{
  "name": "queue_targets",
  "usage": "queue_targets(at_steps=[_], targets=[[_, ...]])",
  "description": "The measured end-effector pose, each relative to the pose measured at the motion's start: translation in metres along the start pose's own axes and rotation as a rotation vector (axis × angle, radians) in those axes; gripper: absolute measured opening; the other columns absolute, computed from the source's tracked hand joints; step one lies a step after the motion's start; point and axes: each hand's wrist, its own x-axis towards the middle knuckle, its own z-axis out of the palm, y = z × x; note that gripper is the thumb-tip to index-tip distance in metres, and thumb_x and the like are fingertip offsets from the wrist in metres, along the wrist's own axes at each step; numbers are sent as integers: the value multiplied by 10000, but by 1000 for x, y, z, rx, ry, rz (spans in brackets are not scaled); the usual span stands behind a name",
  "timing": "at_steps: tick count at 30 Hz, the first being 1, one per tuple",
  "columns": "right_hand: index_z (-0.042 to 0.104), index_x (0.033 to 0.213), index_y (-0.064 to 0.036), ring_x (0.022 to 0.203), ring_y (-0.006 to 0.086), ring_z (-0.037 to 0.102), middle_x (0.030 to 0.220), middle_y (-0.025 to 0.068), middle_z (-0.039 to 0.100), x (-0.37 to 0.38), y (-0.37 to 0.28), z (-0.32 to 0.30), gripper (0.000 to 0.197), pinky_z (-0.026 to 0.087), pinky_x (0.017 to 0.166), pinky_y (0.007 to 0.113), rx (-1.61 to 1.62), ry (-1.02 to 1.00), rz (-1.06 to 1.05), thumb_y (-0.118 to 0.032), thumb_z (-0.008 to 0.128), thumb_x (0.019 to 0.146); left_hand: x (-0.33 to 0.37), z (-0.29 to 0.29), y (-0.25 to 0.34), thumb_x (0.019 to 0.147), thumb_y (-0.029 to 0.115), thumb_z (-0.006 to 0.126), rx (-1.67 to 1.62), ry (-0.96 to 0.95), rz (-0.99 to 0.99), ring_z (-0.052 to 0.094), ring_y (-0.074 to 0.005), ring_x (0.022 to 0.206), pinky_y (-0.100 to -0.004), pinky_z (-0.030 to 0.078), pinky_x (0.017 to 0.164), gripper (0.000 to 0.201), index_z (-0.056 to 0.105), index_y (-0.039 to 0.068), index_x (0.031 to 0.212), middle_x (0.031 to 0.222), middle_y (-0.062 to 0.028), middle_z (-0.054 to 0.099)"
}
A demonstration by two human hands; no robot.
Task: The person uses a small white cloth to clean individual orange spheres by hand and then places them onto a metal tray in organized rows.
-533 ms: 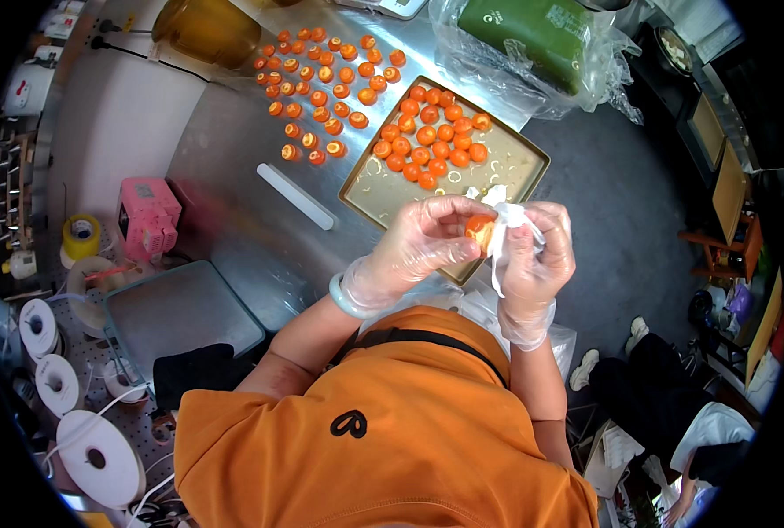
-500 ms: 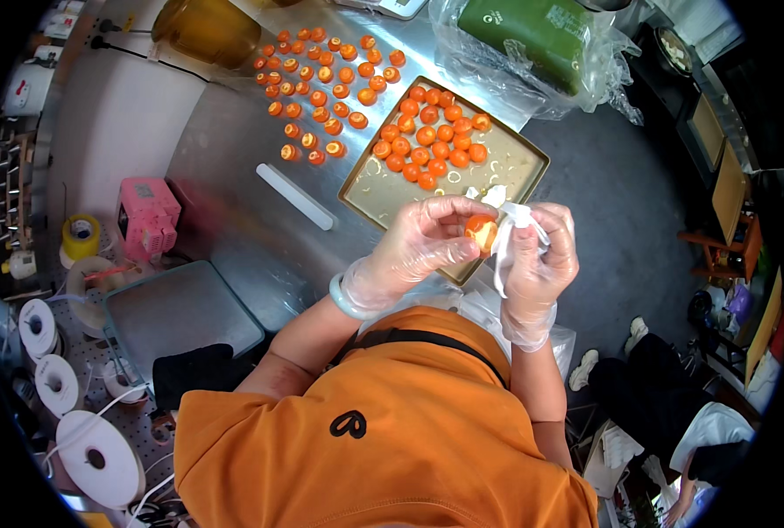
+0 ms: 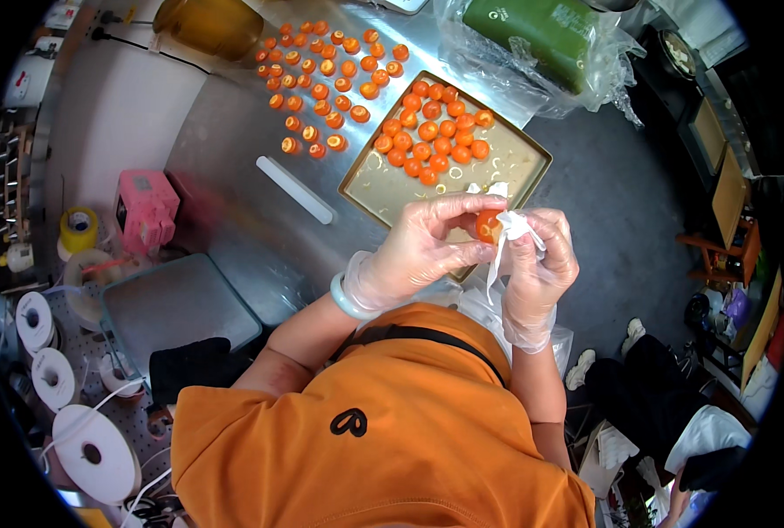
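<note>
Between the thumb and fingers of my left hand (image 3: 427, 238), in a clear plastic glove, is a small round orange fruit (image 3: 488, 225) with a pale patch on its side. My gloved right hand (image 3: 541, 264) pinches a crumpled white tissue (image 3: 517, 227) against the fruit's right side; one strip of it hangs down. Both hands are over the near edge of a shallow baking tray (image 3: 517, 167). Whole orange fruits (image 3: 428, 130) crowd the tray's far left part, with pale rings and scraps lying beside them. More fruits (image 3: 320, 91) with pale cut tops stand spread on the metal table.
A white bar (image 3: 295, 190) lies on the table left of the tray. Beyond the tray is a green container (image 3: 528, 35) in clear plastic. At left are an amber jar (image 3: 209, 31), a pink box (image 3: 145, 211) and white spools (image 3: 95, 456). Another person (image 3: 647, 387) is at lower right.
The fruit between my hands has turned, so its pale patch shows less. The tissue has shifted onto its right side. My hands stay in nearly the same place.
</note>
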Motion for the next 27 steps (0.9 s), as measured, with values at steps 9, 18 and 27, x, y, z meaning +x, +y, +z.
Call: queue_targets(at_steps=[9,18,27], targets=[[643,958,6,830,188,591,912,107,615,-3,-9,7,206,488,712,283,-127,45,-47,50,704,766,5,6,8,670,-73,700,846,207,442,618,-269,911,-324,503,784,470,613,29,1120,1023,-136,610],[639,926,11,740,221,606,845,111,629,-1,-15,13,218,493,651,304,-305,36,-181,34,733,731,4,8,5,631,-38,731,973,243,547,638,-287,915,-340,523,777,477,621,18,1092,1026,-132,630],[608,911,19,803,128,532,890,67,567,1,-8,6,89,447,717,256,6,133,121,-14,652,840,-1,2,3,744,-38,726,377,130,287,602,-182,981,-291,491,841,417,594,-23,1139,1088,-107,617]])
